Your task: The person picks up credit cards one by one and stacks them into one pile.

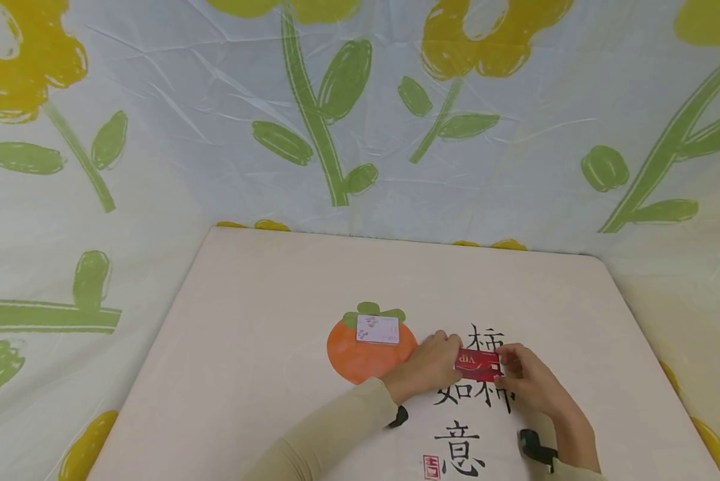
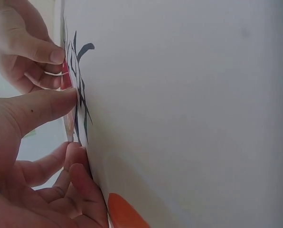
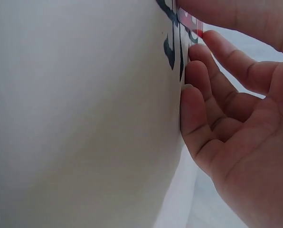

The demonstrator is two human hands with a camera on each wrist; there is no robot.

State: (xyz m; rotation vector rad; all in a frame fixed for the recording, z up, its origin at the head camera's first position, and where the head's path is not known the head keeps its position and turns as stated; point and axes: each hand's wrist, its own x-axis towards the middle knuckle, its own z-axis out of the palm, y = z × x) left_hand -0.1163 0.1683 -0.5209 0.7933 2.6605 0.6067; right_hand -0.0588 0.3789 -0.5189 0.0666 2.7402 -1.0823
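Observation:
A red VIP card [image 1: 477,365] lies level between the two hands, over the black printed characters of the table top. At its left edge, my left hand [image 1: 430,364] pinches it between thumb and fingers. My right hand [image 1: 531,381] holds the opposite edge with thumb and forefinger. In the right wrist view a corner of the red card [image 3: 196,26] shows between thumb and forefinger, while the other fingertips [image 3: 193,102] rest at the table surface. To the left of the hands, a white card [image 1: 377,330] with a small floral print lies on the orange persimmon picture.
The pale table top [image 1: 246,321] carries a printed persimmon [image 1: 350,357] and large black characters [image 1: 459,449]. A flowered white cloth [image 1: 216,100] rises behind the table and along both sides. Dark straps [image 1: 534,446] show near the wrists.

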